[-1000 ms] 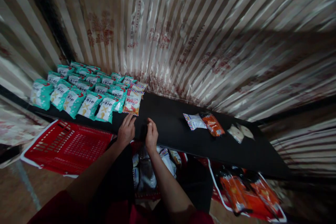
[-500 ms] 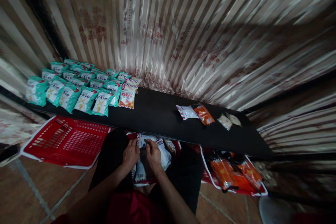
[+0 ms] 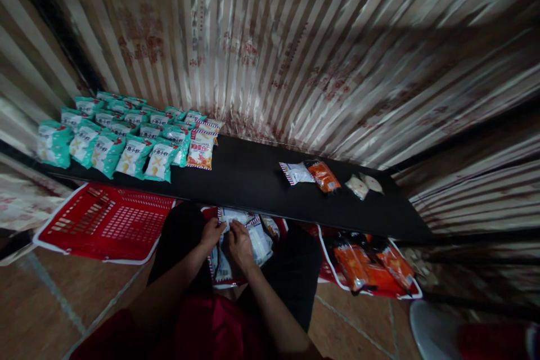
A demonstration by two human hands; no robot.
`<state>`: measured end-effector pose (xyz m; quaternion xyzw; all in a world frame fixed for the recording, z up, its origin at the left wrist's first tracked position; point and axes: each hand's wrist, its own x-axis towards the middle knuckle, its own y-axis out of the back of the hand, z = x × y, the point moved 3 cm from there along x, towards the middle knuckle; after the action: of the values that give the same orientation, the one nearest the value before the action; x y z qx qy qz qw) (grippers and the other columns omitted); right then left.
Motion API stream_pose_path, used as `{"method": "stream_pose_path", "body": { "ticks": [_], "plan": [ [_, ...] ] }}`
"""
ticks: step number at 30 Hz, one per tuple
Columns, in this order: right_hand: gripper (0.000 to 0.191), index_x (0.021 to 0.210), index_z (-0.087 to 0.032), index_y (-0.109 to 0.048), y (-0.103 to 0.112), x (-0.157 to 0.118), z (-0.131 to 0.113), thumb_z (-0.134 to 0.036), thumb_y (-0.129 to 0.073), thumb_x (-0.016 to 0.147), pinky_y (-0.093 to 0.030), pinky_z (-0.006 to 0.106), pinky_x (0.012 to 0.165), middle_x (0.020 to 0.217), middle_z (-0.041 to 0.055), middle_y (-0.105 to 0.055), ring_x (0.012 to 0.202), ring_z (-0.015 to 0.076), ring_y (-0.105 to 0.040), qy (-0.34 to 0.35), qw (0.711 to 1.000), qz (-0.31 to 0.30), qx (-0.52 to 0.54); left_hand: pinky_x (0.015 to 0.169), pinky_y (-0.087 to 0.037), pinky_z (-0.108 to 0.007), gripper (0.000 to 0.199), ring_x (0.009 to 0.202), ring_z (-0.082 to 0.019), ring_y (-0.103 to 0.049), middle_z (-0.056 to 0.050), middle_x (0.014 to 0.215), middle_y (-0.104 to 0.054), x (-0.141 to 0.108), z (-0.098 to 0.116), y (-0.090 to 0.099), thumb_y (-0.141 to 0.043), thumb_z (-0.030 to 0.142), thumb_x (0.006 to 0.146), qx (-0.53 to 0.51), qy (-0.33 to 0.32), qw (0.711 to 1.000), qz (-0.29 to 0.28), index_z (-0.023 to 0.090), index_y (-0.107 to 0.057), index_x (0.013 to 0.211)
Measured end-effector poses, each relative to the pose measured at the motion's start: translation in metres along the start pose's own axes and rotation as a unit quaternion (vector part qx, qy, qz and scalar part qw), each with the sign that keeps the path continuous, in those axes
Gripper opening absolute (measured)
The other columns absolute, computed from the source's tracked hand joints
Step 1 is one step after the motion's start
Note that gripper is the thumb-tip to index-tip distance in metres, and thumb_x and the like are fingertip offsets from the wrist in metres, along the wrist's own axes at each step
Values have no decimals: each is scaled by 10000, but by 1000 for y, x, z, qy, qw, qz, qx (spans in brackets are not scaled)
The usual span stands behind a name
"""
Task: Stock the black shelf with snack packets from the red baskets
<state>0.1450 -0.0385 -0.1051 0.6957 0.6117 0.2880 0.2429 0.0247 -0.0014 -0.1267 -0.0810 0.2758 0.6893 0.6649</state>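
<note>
Between my knees, a red basket (image 3: 279, 225) holds several white snack bags (image 3: 258, 242) with red-and-blue striped ends. My left hand (image 3: 212, 234) is closed on the left side of the top snack bag (image 3: 234, 215), fingertips pressed at its edge. On the same bag, my right hand (image 3: 241, 243) rests with its fingers bent and gripping; the palm hides part of the bags underneath. Both hands are close together, just below the near edge of the black shelf (image 3: 248, 171).
Teal snack bags (image 3: 131, 154) stand in rows at the shelf's left, beside a striped snack bag (image 3: 200, 149). Further right lie a white bag (image 3: 297, 173), an orange packet (image 3: 324, 175) and pale round packs (image 3: 358, 186). Red baskets (image 3: 126, 261) flank my legs; the right one holds orange packets (image 3: 352, 264).
My left hand has shifted slightly up, and my right hand has turned and moved a little left over the bag. The whole view has shifted slightly.
</note>
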Motion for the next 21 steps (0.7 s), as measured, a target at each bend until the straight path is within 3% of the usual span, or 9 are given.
{"method": "stream_pose_path", "body": {
  "ticks": [5, 10, 21],
  "plan": [
    [351, 1035, -135, -679, 4, -1, 2, -196, -423, 802, -426, 411, 975, 1116, 142, -644, 1083, 239, -569, 2, 1000, -1, 10, 510, -409, -193, 178, 558, -120, -565, 40, 541, -516, -2, 1, -2, -620, 214, 713, -63, 38, 997, -10, 176, -477, 614],
    [348, 1016, -170, -679, 12, 0, -3, -189, -408, 799, -450, 391, 938, 1042, 110, -672, 1010, 219, -600, 4, 999, 18, 34, 441, -407, -200, 154, 496, -111, -540, 45, 574, -517, -18, 10, 3, -603, 209, 710, -134, 52, 989, -24, 180, -460, 659],
    [295, 956, -171, -672, 23, 1, -7, -260, -438, 801, -460, 363, 882, 965, 101, -676, 925, 212, -610, -30, 996, 48, 75, 583, -490, -239, 81, 638, -140, -615, -11, 700, -628, -50, 17, 27, -588, 203, 697, -248, 51, 967, 12, 149, -541, 735]
  ]
}}
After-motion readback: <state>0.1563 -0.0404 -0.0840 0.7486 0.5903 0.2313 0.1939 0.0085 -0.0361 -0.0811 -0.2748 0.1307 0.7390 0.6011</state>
